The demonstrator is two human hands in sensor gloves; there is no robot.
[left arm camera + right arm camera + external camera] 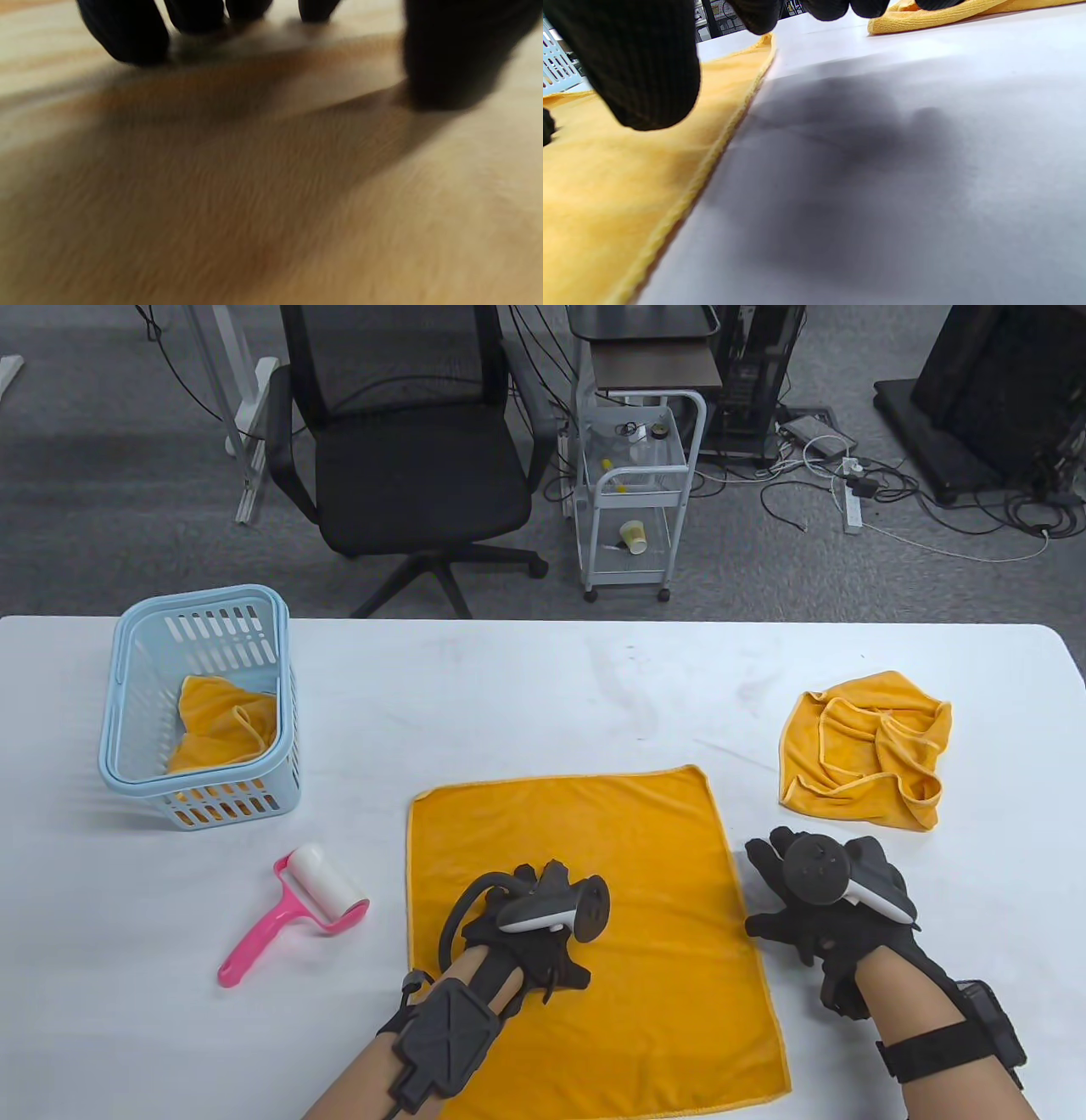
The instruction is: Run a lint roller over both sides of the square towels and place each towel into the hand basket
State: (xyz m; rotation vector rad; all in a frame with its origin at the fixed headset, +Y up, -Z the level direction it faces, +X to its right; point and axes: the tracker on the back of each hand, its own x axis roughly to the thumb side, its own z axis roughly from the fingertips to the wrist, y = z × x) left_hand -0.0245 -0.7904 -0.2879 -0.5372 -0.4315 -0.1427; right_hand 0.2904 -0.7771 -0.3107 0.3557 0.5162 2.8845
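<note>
An orange square towel (611, 848) lies spread flat at the table's front centre. My left hand (543, 891) rests on its left half, fingertips (127, 38) touching the cloth (271, 190) and holding nothing. My right hand (780, 882) lies spread on the bare table just beyond the towel's right edge (606, 178), its thumb (640, 63) hanging over the hem. The pink lint roller (293, 912) with its white roll lies untouched left of the towel. A light blue hand basket (197, 779) at the left holds one crumpled orange towel (225, 721).
A second crumpled orange towel (870, 751) sits at the right, just beyond my right hand, and shows in the right wrist view (946, 15). The white table (882, 169) ends at its far edge before a black office chair (407, 449) and a white cart (636, 500).
</note>
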